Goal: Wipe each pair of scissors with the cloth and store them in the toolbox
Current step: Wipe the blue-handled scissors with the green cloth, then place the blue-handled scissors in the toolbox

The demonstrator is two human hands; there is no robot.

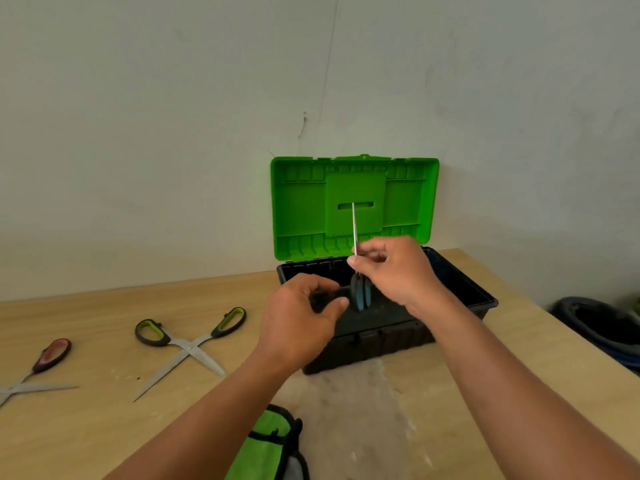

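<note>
My right hand (398, 268) pinches the blades of blue-handled scissors (361, 294), which stand upright, handles down, over the open black toolbox (460, 289). The box's green lid (301, 209) leans against the wall. My left hand (304, 320) hovers at the box's front left with fingers loosely curled, holding nothing. Green-handled scissors (188, 344) lie open on the table to the left. Further left lie red-handled scissors (38, 368), also open. A green cloth with black trim (266, 441) lies at the near edge between my forearms.
The wooden table (104, 410) ends at a pale wall behind the toolbox. A worn whitish patch (356, 403) marks the tabletop in front of the box. A dark bin (595, 323) sits off the table's right side.
</note>
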